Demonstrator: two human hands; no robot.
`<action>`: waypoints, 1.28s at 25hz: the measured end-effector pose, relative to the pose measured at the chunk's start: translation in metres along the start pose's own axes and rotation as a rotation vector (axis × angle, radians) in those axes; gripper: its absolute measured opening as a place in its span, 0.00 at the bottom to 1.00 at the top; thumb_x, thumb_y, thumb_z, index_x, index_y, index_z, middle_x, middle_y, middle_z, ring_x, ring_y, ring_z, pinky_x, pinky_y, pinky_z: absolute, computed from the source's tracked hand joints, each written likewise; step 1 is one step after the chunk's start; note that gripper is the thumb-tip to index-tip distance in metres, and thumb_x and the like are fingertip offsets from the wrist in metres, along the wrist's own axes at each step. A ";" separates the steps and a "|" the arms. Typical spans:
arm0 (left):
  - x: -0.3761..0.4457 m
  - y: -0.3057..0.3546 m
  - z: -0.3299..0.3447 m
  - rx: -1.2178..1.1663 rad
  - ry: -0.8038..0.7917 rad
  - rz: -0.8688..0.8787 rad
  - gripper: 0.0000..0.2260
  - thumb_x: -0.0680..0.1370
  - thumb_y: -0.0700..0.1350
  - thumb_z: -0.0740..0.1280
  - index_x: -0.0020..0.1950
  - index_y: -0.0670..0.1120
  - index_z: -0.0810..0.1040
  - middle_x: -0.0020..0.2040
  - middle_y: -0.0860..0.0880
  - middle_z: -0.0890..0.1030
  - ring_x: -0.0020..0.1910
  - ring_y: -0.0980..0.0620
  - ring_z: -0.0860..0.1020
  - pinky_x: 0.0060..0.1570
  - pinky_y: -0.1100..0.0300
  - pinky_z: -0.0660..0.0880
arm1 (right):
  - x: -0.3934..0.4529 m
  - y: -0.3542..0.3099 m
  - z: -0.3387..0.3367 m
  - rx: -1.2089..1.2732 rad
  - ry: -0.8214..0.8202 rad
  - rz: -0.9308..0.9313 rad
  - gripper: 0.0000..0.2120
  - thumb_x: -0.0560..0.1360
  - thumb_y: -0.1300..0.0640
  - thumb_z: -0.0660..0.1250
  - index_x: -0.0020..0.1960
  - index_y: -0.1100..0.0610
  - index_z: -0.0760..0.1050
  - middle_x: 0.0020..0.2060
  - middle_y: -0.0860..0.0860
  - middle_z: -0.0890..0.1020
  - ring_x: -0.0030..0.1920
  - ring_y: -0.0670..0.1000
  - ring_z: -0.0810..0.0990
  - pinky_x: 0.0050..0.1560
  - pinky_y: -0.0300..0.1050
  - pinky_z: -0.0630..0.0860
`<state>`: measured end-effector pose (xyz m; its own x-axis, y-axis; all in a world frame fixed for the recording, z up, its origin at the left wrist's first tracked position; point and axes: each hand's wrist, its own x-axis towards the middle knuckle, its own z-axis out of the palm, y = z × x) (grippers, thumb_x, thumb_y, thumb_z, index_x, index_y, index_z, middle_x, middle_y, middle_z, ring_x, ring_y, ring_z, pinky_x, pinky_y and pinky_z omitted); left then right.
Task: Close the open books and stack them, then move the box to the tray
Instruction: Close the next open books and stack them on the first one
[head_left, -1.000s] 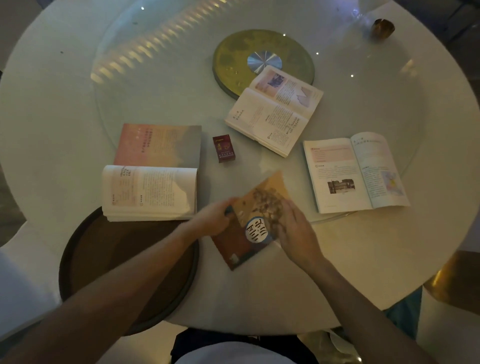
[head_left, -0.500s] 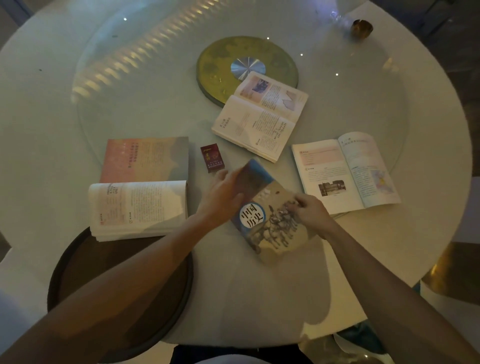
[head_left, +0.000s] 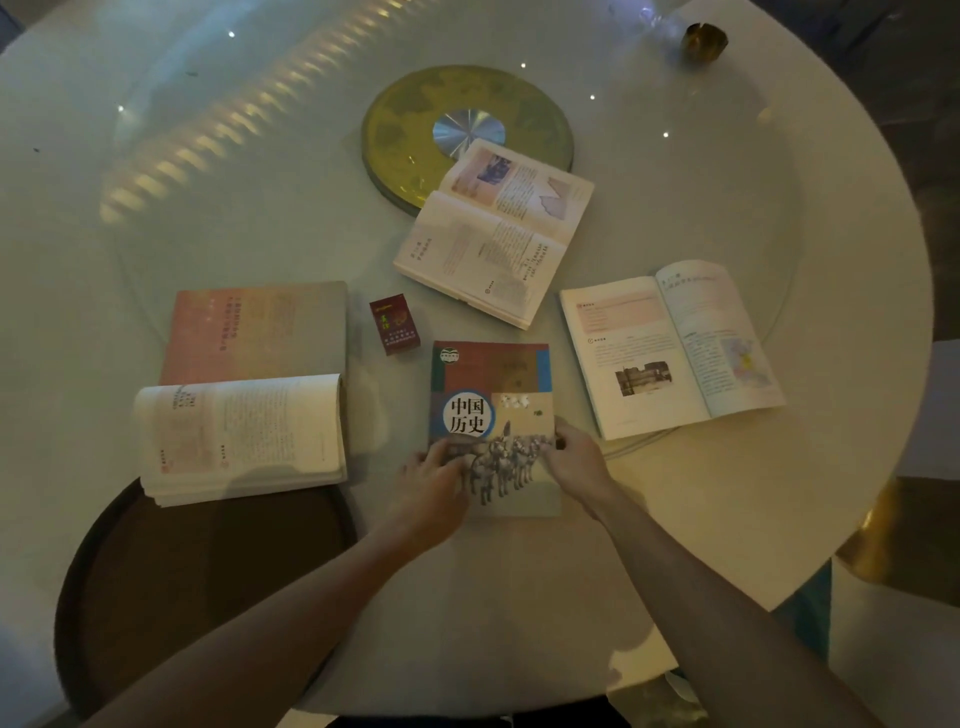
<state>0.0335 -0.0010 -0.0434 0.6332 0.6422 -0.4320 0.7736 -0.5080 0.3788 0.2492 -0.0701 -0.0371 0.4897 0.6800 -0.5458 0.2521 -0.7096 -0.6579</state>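
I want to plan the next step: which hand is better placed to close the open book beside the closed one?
Probably the right hand. It rests on the closed book's right edge, and the nearest open book lies just to its right. The left hand would have to cross over.

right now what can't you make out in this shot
Head view only:
- Small print on the red box: too small and dim.
- Tray: far rim under the thick open book.
- Closed book: lower corners under the left hand and right hand.
- Gold object: blurred.
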 end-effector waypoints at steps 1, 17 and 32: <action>0.003 0.007 -0.002 0.038 0.008 -0.046 0.16 0.78 0.54 0.61 0.64 0.55 0.75 0.72 0.50 0.69 0.62 0.43 0.72 0.62 0.49 0.70 | 0.002 0.003 -0.006 -0.021 -0.001 -0.026 0.06 0.78 0.62 0.64 0.53 0.60 0.78 0.47 0.54 0.84 0.47 0.56 0.81 0.44 0.49 0.76; 0.153 0.229 -0.014 -1.033 0.018 -0.655 0.18 0.79 0.43 0.68 0.67 0.38 0.76 0.62 0.39 0.81 0.57 0.43 0.81 0.50 0.53 0.78 | 0.067 0.130 -0.230 0.988 0.447 0.443 0.10 0.74 0.59 0.74 0.55 0.59 0.82 0.48 0.56 0.86 0.44 0.54 0.84 0.47 0.53 0.81; 0.160 0.227 -0.014 -1.350 -0.004 -0.845 0.23 0.81 0.60 0.58 0.50 0.42 0.80 0.48 0.44 0.84 0.48 0.47 0.82 0.51 0.52 0.76 | 0.059 0.121 -0.181 -0.176 0.225 -0.377 0.11 0.77 0.67 0.69 0.56 0.61 0.86 0.49 0.57 0.82 0.51 0.55 0.80 0.52 0.44 0.76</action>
<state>0.3103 -0.0057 -0.0151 0.0532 0.4607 -0.8860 0.3000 0.8388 0.4542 0.4596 -0.1489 -0.0554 0.5005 0.8531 -0.1475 0.5749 -0.4549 -0.6801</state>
